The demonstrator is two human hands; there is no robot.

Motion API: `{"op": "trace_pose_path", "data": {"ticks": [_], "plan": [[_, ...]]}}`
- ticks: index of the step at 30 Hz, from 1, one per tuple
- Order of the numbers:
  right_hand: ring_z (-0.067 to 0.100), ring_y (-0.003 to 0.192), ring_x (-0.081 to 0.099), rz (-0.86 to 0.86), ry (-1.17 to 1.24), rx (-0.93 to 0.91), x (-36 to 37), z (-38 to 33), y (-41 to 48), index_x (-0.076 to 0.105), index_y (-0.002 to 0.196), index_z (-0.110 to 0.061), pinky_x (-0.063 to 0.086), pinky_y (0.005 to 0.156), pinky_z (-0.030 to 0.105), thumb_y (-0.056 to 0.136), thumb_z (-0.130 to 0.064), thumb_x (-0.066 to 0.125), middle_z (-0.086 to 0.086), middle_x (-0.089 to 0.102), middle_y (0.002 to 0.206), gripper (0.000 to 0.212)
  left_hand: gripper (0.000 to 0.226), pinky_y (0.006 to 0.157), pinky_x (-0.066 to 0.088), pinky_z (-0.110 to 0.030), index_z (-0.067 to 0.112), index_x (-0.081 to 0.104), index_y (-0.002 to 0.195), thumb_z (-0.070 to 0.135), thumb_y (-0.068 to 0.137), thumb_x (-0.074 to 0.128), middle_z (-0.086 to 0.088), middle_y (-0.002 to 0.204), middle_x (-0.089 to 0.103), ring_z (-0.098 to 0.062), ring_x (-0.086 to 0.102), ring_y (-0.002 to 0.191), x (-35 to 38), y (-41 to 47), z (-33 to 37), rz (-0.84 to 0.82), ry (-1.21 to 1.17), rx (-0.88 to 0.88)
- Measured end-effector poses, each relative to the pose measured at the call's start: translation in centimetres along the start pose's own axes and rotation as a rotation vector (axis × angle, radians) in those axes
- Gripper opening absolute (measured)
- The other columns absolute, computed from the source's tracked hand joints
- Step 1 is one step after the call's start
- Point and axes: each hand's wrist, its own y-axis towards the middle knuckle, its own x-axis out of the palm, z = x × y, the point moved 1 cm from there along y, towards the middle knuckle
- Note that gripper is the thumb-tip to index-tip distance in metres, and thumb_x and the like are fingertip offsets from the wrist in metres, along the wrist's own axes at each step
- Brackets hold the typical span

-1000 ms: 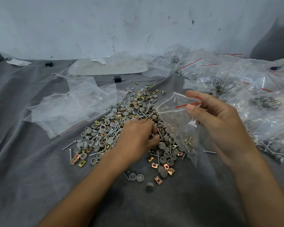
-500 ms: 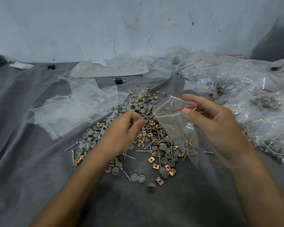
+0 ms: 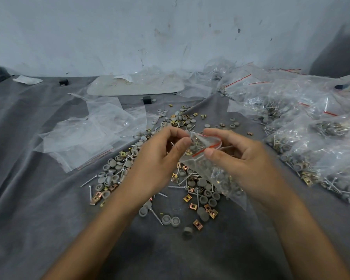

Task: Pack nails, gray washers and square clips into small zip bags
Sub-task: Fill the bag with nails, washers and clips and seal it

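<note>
Plastic bag, part-filled, pinched at mouth by right hand; left hand curled at mouth, grip cannot be told. Filled bags piled right of hands; many nails, washers, clips unpacked below hands.

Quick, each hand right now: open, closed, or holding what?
Left hand: fingers curled at the zip bag mouth; grip cannot be told.
Right hand: pinches the zip bag.

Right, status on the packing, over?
Right hand pinches small clear red-striped zip bag, mouth open. Left hand at mouth, grip unclear. Loose pile of nails, gray washers, square clips below.
</note>
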Motion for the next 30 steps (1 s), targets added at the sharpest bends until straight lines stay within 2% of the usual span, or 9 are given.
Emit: {"op": "trace_pose_path", "data": {"ticks": [3,6,10,13,16,20,26,28,30], "plan": [[0.008,0.073,0.061,0.004,-0.009,-0.007,-0.15,0.06,0.02,0.074,0.116,-0.039,0.050,0.063,0.016,0.089,-0.020,0.077,0.001,0.071,0.080,0.033,0.004,0.062,0.048,-0.028,0.035,0.062,0.100,0.037,0.100,0.059,0.016,0.082,0.067,-0.008,0.058,0.068,-0.04,0.11,-0.27,0.004,0.015,-0.005],[0.009,0.074,0.062,0.006,-0.008,-0.005,-0.27,0.06,0.06,0.074,0.117,-0.038,0.051,0.065,0.017,0.089,-0.019,0.077,0.008,0.072,0.086,0.034,0.003,0.060,0.046,-0.022,0.036,0.062,0.100,0.037,0.101,0.059,0.021,0.079,0.064,-0.001,0.054,0.066,-0.12,0.18,-0.62,0.006,0.032,-0.014],[0.010,0.077,0.064,0.004,0.002,-0.010,-0.36,0.18,0.12,0.074,0.118,-0.038,0.055,0.070,0.020,0.090,-0.020,0.077,0.007,0.073,0.091,0.034,0.005,0.064,0.050,-0.035,0.041,0.063,0.100,0.043,0.099,0.058,0.017,0.084,0.066,-0.007,0.057,0.070,-0.28,0.16,-0.52,0.013,0.012,-0.015],[0.011,0.078,0.064,0.007,-0.011,-0.014,-0.32,0.29,0.19,0.074,0.118,-0.040,0.057,0.073,0.026,0.089,-0.022,0.077,0.008,0.073,0.092,0.034,0.008,0.066,0.052,-0.039,0.042,0.063,0.101,0.047,0.096,0.060,0.012,0.085,0.067,-0.012,0.060,0.073,-0.20,0.12,-0.45,0.009,0.004,-0.012],[0.011,0.078,0.064,0.009,-0.013,-0.016,-0.34,0.25,0.17,0.074,0.118,-0.040,0.056,0.073,0.025,0.089,-0.022,0.078,0.008,0.073,0.092,0.034,0.019,0.070,0.055,-0.034,0.041,0.064,0.106,0.052,0.091,0.064,0.015,0.092,0.068,-0.011,0.064,0.081,-0.06,0.23,-0.44,0.005,-0.024,-0.019],[0.012,0.078,0.065,0.012,-0.017,-0.005,-0.33,0.13,0.09,0.074,0.117,-0.040,0.057,0.072,0.026,0.089,-0.022,0.077,0.008,0.073,0.092,0.034,0.029,0.065,0.049,-0.020,0.040,0.063,0.113,0.053,0.088,0.067,0.018,0.089,0.064,0.000,0.057,0.075,-0.13,0.25,-0.42,0.024,-0.030,-0.014],[0.019,0.081,0.068,-0.001,-0.016,-0.005,-0.29,-0.03,-0.12,0.073,0.118,-0.041,0.059,0.078,0.033,0.089,-0.022,0.077,0.007,0.073,0.093,0.034,0.035,0.064,0.049,-0.022,0.037,0.064,0.114,0.056,0.085,0.070,0.016,0.089,0.065,-0.001,0.058,0.074,-0.08,0.29,-0.27,0.042,-0.032,-0.005],[0.019,0.081,0.068,-0.002,-0.017,-0.002,-0.29,0.05,-0.07,0.073,0.118,-0.042,0.059,0.076,0.031,0.089,-0.022,0.077,0.007,0.073,0.094,0.035,0.042,0.067,0.048,-0.024,0.037,0.063,0.115,0.063,0.082,0.068,0.017,0.095,0.066,-0.002,0.060,0.079,-0.10,0.24,-0.26,0.048,-0.019,-0.009],[0.013,0.080,0.066,0.001,-0.018,-0.003,-0.38,0.12,0.03,0.073,0.117,-0.044,0.056,0.072,0.024,0.089,-0.023,0.077,0.006,0.073,0.094,0.035,0.052,0.073,0.046,-0.021,0.039,0.059,0.121,0.072,0.082,0.061,0.021,0.106,0.065,-0.002,0.061,0.094,-0.19,0.24,-0.25,0.080,0.053,0.008]]}}
